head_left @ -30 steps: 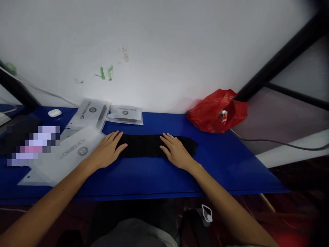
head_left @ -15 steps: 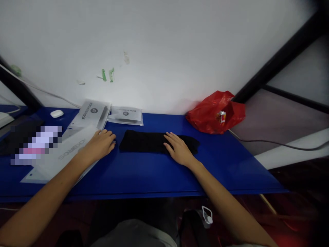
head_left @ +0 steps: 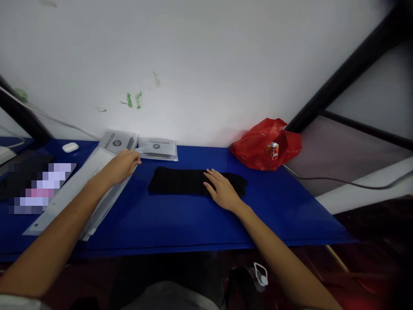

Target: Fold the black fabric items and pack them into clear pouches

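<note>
A translucent zip bag (head_left: pixel 80 174) lies slanted at the left, partly covered by my forearm. My left hand (head_left: pixel 124 165) pinches it at its upper right edge, and that edge is raised off the table. Flat on the right part of a folded black cloth item (head_left: pixel 177 181) rests my right hand (head_left: pixel 224 191), fingers stretched out. What kind of garment the black item is I cannot tell.
Behind are another printed zip bag (head_left: pixel 118 141) and a smaller one (head_left: pixel 158 148) against the wall. A red plastic bag (head_left: pixel 258 146) stands at the back right of the blue table (head_left: pixel 193 224). A white case (head_left: pixel 70 147) and a pixelated device (head_left: pixel 45 189) lie left.
My left hand has closed on the edge of the zip bag and lifted it, moving up and slightly left. The right hand stays on the black cloth item.
</note>
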A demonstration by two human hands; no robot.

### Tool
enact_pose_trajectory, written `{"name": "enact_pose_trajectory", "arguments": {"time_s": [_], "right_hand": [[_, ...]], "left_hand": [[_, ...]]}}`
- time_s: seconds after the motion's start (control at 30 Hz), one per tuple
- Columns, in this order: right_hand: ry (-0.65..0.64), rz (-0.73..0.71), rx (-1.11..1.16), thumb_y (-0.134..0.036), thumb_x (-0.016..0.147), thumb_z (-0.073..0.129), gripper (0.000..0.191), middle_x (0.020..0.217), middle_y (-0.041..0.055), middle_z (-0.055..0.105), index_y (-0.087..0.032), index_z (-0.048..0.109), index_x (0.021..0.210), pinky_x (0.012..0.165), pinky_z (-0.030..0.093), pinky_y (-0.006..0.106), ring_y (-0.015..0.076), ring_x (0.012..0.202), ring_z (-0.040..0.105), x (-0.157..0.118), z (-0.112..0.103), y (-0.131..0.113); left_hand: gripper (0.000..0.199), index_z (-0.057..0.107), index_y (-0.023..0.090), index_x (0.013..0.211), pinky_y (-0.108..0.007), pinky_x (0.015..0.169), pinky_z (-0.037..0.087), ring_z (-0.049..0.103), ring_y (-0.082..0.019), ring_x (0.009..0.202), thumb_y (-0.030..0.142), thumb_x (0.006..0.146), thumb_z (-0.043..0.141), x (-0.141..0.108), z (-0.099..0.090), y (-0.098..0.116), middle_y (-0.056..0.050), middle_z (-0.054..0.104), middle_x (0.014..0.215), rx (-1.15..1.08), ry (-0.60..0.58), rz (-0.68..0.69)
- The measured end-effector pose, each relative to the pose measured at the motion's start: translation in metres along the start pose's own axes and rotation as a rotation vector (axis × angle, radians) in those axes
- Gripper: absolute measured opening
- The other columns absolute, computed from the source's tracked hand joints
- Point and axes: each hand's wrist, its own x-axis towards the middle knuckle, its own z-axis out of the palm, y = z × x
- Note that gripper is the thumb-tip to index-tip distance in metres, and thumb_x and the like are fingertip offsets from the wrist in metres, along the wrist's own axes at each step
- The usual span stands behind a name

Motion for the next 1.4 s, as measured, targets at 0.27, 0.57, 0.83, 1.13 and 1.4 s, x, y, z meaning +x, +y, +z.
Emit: {"name": "enact_pose_trajectory", "arguments": {"time_s": [0.27,0.57,0.83,1.13,1.4], "right_hand": [[0.032,-0.004,0.008,-0.038,0.092,0.039,0.044,0.136,0.0115,0.051,-0.020,0.051,0.131,0.107,0.035,0.052,0.0268,0.133,0.037,0.002,0.003,0.000],[0.016,-0.053,0.015,-0.038,0.094,0.035,0.046,0.137,0.0143,0.049,-0.015,0.051,0.130,0.108,0.035,0.047,0.0246,0.129,0.043,0.010,-0.007,0.011],[0.087,0.079,0.011,-0.033,0.090,0.040,0.041,0.128,0.0139,0.057,-0.017,0.055,0.125,0.104,0.038,0.052,0.0271,0.125,0.048,0.008,-0.007,0.061],[0.102,0.088,0.168,-0.034,0.086,0.049,0.038,0.122,0.0111,0.062,-0.019,0.059,0.119,0.103,0.042,0.047,0.0245,0.117,0.055,0.005,-0.007,0.052],[0.093,0.124,0.269,-0.042,0.092,0.039,0.040,0.120,0.0094,0.064,-0.020,0.060,0.118,0.101,0.042,0.044,0.0226,0.113,0.058,0.001,-0.020,0.034]], "left_hand": [[0.037,0.055,0.010,0.114,-0.045,0.097,0.036,0.048,-0.030,0.113,0.031,0.092,0.034,0.021,0.012,0.028,-0.017,0.057,0.114,0.117,0.144,-0.054],[0.053,0.043,0.012,0.134,-0.046,0.100,0.034,0.041,-0.031,0.127,0.041,0.093,0.029,0.000,0.044,0.058,-0.016,0.044,0.140,0.002,-0.260,0.005],[0.041,0.059,0.014,0.112,-0.038,0.082,0.045,0.059,-0.028,0.099,0.038,0.082,0.044,0.009,0.032,0.040,-0.014,0.063,0.111,-0.006,-0.281,-0.050],[0.027,0.057,0.018,0.081,-0.030,0.061,0.045,0.063,-0.022,0.073,0.043,0.074,0.050,0.007,-0.005,0.050,-0.007,0.068,0.081,-0.201,-0.447,-0.286],[0.033,0.058,0.020,0.075,-0.033,0.061,0.045,0.063,-0.024,0.072,0.052,0.073,0.052,0.004,-0.032,0.030,-0.007,0.068,0.078,-0.173,-0.147,-0.414]]}}
